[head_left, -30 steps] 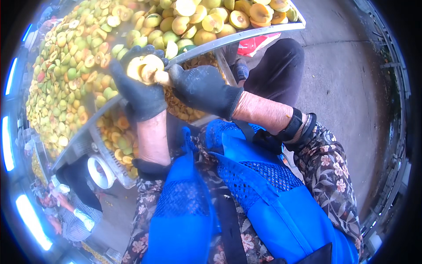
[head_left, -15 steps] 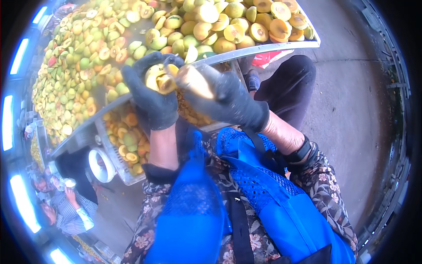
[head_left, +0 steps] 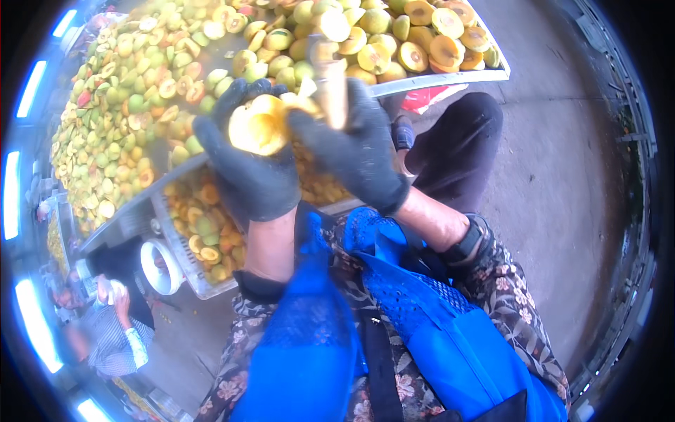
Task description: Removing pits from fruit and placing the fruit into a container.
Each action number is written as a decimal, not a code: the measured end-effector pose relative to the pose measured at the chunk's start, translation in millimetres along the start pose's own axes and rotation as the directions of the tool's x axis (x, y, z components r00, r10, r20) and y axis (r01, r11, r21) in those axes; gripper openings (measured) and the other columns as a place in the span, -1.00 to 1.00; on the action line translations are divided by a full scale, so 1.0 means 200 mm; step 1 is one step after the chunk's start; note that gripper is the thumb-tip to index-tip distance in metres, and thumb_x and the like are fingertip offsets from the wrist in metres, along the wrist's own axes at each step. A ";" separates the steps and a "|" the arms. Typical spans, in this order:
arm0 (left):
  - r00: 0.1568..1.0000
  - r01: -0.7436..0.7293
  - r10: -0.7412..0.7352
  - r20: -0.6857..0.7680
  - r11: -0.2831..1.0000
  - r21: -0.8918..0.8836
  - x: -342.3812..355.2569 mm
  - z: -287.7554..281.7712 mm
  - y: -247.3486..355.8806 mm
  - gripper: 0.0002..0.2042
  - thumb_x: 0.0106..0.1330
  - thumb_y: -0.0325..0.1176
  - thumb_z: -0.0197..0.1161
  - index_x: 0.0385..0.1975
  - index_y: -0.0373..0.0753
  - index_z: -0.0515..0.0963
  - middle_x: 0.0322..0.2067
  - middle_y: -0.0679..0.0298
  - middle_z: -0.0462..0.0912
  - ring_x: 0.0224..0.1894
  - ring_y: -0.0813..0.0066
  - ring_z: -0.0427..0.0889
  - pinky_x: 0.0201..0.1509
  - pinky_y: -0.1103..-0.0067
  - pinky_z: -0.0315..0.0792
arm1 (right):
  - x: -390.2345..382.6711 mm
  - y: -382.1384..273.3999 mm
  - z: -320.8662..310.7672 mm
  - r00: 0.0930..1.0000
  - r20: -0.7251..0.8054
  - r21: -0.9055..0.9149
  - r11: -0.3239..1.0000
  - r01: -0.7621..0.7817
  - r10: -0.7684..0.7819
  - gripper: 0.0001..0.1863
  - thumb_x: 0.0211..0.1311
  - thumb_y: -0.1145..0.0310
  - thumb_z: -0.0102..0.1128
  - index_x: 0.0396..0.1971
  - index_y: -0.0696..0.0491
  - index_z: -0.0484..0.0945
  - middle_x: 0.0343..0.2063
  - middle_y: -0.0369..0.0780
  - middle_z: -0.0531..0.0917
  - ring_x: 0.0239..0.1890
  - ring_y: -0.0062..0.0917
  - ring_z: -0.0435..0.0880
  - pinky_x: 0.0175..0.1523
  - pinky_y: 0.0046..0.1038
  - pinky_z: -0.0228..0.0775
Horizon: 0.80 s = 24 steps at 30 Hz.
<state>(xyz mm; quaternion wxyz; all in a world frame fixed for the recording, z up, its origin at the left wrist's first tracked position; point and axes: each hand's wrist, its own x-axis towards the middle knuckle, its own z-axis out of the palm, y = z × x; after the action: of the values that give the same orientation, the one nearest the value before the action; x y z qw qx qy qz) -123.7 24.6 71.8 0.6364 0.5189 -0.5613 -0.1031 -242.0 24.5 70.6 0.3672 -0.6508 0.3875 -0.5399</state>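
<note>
In front of me my left hand (head_left: 254,165), in a dark glove, cups a yellow fruit half (head_left: 259,126) that looks like a peach, its hollow facing up. Close on its right is my right hand (head_left: 355,144), gloved too and blurred by motion. It grips a tool with a pale wooden handle (head_left: 336,98) standing upright; the blurred far end looks like metal, and its exact kind cannot be made out. A smeared yellow piece of fruit (head_left: 301,103) shows between the two hands.
A metal-edged table (head_left: 436,79) heaped with halved peaches (head_left: 126,126) lies beyond my hands. Underneath, a crate (head_left: 204,288) holds more halves. A white round tub (head_left: 160,267) stands left of it. Another person (head_left: 112,337) sits at lower left; a dark-trousered leg (head_left: 457,148) shows at right.
The fruit in my left hand has turned, so its hollow now shows. My right hand has swung the tool from lying tilted across the fruit to upright, slightly away from it.
</note>
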 end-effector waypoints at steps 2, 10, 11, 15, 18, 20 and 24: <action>0.999 -0.035 0.037 -0.036 0.999 0.036 0.02 0.00 0.08 -0.54 0.44 -0.14 -0.07 0.06 -0.48 0.26 -0.16 -0.02 0.56 -0.15 0.22 0.61 -0.05 0.41 0.54 | -0.03 0.10 -0.07 0.953 0.039 0.388 0.874 -0.293 0.302 -0.62 0.15 0.33 0.30 -0.11 0.16 0.41 -0.28 -0.30 0.56 -0.21 -0.73 0.50 -0.19 -0.64 0.42; 0.910 -0.410 0.382 0.162 0.888 0.208 0.04 -0.13 0.13 -0.36 0.33 0.13 -0.09 -0.10 -0.48 0.49 -0.28 0.03 0.64 -0.19 0.20 0.60 -0.04 0.40 0.48 | -0.01 -0.22 -0.10 0.736 0.487 0.535 0.505 -0.677 0.470 -0.74 0.17 0.24 0.26 -0.33 0.15 0.59 -0.59 -0.38 0.55 -0.59 -0.82 0.44 -0.56 -0.70 0.21; 0.958 -0.272 0.280 0.053 0.954 -0.126 0.02 -0.11 0.14 -0.43 0.26 0.08 0.07 -0.17 -0.46 0.55 -0.26 0.06 0.64 -0.18 0.20 0.60 -0.01 0.40 0.45 | -0.01 -0.23 -0.11 0.739 0.483 0.536 0.508 -0.674 0.470 -0.74 0.17 0.24 0.26 -0.33 0.15 0.59 -0.59 -0.38 0.55 -0.59 -0.82 0.44 -0.56 -0.70 0.21; 0.919 -0.299 0.284 0.272 0.954 0.014 0.07 -0.16 0.20 -0.53 0.23 -0.18 0.23 -0.03 -0.47 0.44 -0.27 0.04 0.65 -0.23 0.26 0.63 -0.01 0.44 0.47 | 0.00 -0.27 -0.14 0.663 0.617 0.525 0.405 -0.748 0.424 -0.64 0.24 0.14 0.17 -0.50 0.18 0.56 -0.74 -0.32 0.52 -0.71 -0.74 0.46 -0.62 -0.69 0.20; 0.981 -0.183 0.189 -0.040 0.977 0.111 -0.03 -0.07 0.13 -0.54 0.27 -0.21 0.21 0.01 -0.46 0.39 -0.29 0.05 0.65 -0.26 0.30 0.64 0.00 0.43 0.48 | -0.01 -0.28 -0.12 0.748 0.558 0.588 0.465 -0.662 0.360 -0.66 0.28 0.18 0.11 -0.50 0.17 0.55 -0.76 -0.32 0.49 -0.74 -0.71 0.44 -0.63 -0.67 0.20; 0.961 -0.266 0.276 -0.025 0.945 0.190 -0.03 -0.09 0.17 -0.56 0.24 -0.25 0.24 0.00 -0.45 0.39 -0.30 0.06 0.65 -0.24 0.31 0.64 0.01 0.42 0.47 | -0.02 -0.27 -0.11 0.797 0.517 0.622 0.503 -0.600 0.312 -0.68 0.31 0.21 0.06 -0.49 0.17 0.54 -0.78 -0.32 0.47 -0.77 -0.69 0.43 -0.64 -0.65 0.19; 0.955 -0.274 0.274 -0.112 0.962 0.013 -0.05 -0.12 0.13 -0.55 0.27 -0.29 0.22 0.05 -0.45 0.32 -0.26 0.07 0.61 -0.22 0.33 0.62 0.02 0.39 0.47 | -0.06 -0.24 -0.06 0.829 0.506 0.620 0.567 -0.542 0.238 -0.76 0.30 0.27 0.08 -0.37 0.15 0.54 -0.73 -0.34 0.46 -0.71 -0.71 0.42 -0.59 -0.65 0.20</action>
<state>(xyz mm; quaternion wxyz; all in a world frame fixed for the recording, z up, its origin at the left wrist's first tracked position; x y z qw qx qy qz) -119.2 55.4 90.1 0.6758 0.4405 -0.5908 0.0147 -249.7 54.0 109.8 0.7766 -0.4271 0.1938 -0.4207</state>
